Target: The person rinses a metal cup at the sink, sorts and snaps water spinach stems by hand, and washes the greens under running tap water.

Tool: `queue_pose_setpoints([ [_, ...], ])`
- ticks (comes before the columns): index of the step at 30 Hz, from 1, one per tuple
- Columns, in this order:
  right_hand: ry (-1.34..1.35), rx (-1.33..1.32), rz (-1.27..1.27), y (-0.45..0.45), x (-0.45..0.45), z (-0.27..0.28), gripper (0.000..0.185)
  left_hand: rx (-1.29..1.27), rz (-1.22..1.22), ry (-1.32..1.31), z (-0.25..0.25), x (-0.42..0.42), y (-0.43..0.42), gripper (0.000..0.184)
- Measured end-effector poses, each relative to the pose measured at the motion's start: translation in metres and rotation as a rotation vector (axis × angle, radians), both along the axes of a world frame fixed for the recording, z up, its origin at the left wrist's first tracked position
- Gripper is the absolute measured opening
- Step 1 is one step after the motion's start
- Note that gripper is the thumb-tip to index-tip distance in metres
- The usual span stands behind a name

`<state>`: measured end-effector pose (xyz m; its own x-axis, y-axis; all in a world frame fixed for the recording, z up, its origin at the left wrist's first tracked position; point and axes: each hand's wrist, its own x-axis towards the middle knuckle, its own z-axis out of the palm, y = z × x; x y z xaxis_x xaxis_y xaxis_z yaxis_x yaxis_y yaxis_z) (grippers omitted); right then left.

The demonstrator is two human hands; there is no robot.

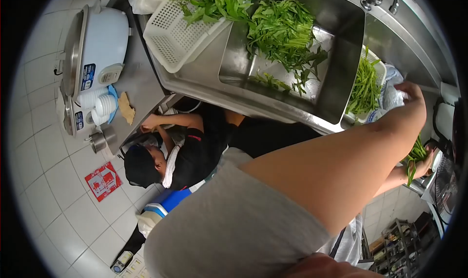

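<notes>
My left hand, on the near bent arm, is beside a crumpled plastic bag at the right; its finger shape is unclear. Close to it, a white basket holds cut green stems. Lower down, partly behind my near arm, my right hand is closed around leafy greens. A large heap of leafy greens lies in the metal sink, with loose leaves on its bottom.
An empty-looking white perforated basket rests on the sink edge under more greens. A faucet is at the top right. Another person in black bends beside the counter. Further left are a large cooker, stacked white bowls and metal pots.
</notes>
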<state>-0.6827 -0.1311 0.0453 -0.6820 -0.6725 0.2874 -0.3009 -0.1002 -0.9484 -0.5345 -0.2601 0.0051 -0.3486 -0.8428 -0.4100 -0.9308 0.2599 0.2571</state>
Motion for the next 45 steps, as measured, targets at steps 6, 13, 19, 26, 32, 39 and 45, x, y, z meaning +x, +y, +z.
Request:
queue_pose_setpoints([
  [6,-0.175,-0.049,-0.154,0.012,0.005,-0.005,0.029,-0.357,-0.409,0.413,0.009,0.061,0.069,0.014],
  [13,-0.199,0.025,0.036,0.032,0.042,0.011,0.022,0.615,0.211,0.352,-0.204,0.293,0.032,0.035],
  [19,-0.153,0.043,0.099,0.041,0.065,0.001,0.015,0.362,-0.021,-0.001,-0.328,0.287,0.067,0.027],
  [26,-0.067,0.115,0.068,0.058,0.067,0.009,0.011,0.400,-0.033,-0.079,-0.337,0.283,0.080,0.038],
  [32,-0.034,0.024,0.245,0.022,0.089,0.014,0.013,0.242,0.215,0.796,-0.278,0.314,0.046,0.028],
  [39,0.274,0.522,0.701,-0.074,0.158,0.010,0.019,0.501,0.466,1.592,-0.093,0.334,0.028,0.026],
  [45,-0.249,0.379,1.138,-0.124,0.226,0.017,0.024,0.292,0.211,1.545,-0.021,0.289,0.041,0.024],
])
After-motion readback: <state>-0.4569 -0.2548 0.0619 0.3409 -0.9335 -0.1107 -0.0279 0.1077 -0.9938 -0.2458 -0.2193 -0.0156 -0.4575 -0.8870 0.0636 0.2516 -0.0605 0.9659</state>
